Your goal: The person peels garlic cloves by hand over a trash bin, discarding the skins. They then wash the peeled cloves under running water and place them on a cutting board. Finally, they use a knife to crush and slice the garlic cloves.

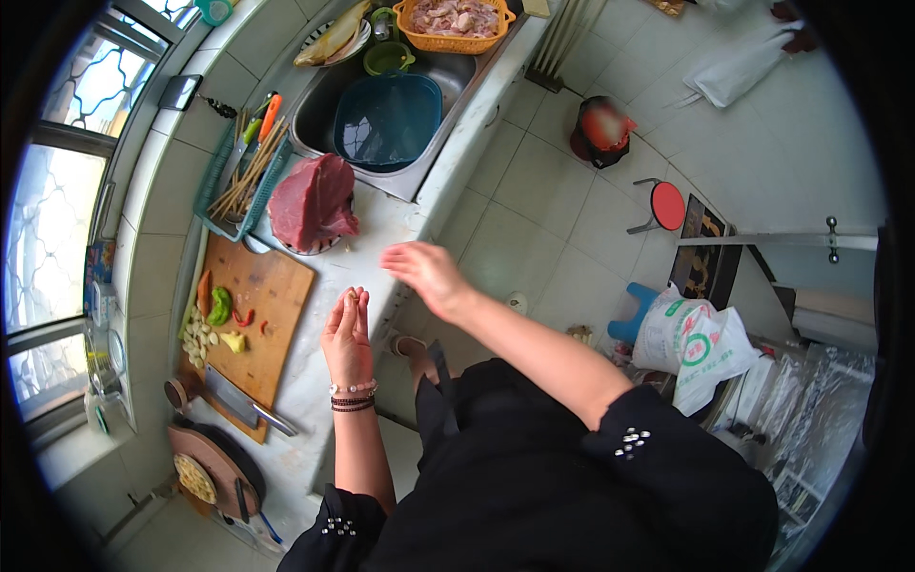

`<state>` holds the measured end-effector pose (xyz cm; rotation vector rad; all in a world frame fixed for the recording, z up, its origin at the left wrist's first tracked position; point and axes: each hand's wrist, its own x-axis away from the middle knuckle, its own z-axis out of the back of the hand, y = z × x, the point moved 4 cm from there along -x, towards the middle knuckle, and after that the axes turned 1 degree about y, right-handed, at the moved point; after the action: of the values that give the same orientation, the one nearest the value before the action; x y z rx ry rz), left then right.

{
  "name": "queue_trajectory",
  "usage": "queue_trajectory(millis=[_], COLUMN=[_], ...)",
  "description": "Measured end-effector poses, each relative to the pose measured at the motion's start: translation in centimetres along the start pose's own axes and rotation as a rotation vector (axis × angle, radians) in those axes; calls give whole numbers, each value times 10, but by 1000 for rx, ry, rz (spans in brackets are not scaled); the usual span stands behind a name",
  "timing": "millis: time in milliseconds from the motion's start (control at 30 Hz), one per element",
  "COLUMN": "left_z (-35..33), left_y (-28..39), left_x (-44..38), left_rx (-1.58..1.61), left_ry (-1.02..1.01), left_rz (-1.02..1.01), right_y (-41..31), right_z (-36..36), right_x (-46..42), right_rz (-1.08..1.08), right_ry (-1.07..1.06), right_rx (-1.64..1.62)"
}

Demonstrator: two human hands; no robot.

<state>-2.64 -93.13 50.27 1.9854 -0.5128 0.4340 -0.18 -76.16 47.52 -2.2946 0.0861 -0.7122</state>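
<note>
My left hand (348,336) is raised over the counter, with its fingertips pinched on a small pale brownish piece, too small to name. Beyond it, my right hand (423,273) hovers at the counter's front edge, fingers extended and nothing seen in it. A large piece of raw red meat (311,200) rests on a plate. On the wooden cutting board (282,286) lie peeled garlic cloves (195,339), a green pepper (220,306), an orange-brown pepper or carrot piece (205,292), red chili pieces (244,318) and a piece of ginger (234,341). A cleaver (232,397) lies across the near end.
A teal basin (388,118) of water sits in the steel sink (465,71). Beside it are an orange basket (457,44) of raw meat and a plated fish (336,36). A teal basket (207,204) holds chopsticks and knives. A red stool (667,205) stands on the floor.
</note>
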Motion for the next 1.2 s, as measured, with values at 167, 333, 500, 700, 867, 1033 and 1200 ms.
queue_trajectory(millis=[167, 333, 500, 700, 867, 1033, 1200], left_z=[25, 29, 38, 78, 115, 149, 146], left_y=[-39, -32, -19, -7, 13, 29, 40], left_x=[19, 9, -10, -23, -18, -24, -47], left_rx=[87, 20, 20, -22, -97, -19, -40], left_ry=[187, 222, 283, 340, 400, 462, 403], left_rz=[128, 92, 85, 55, 23, 20, 24], right_y=[-35, -20, 7, 40, 77, 85, 78], right_z=[131, 116, 52, -21, -36, -40, -44], right_x=[30, 8, -14, -66, -93, -100, -100], right_rz=[-93, 19, 195, 451, 517, 655, 626], right_ry=[234, 147, 165, 336, 334, 321, 259], right_rx=[252, 643, 1053, 1456, 1634, 1686, 1588])
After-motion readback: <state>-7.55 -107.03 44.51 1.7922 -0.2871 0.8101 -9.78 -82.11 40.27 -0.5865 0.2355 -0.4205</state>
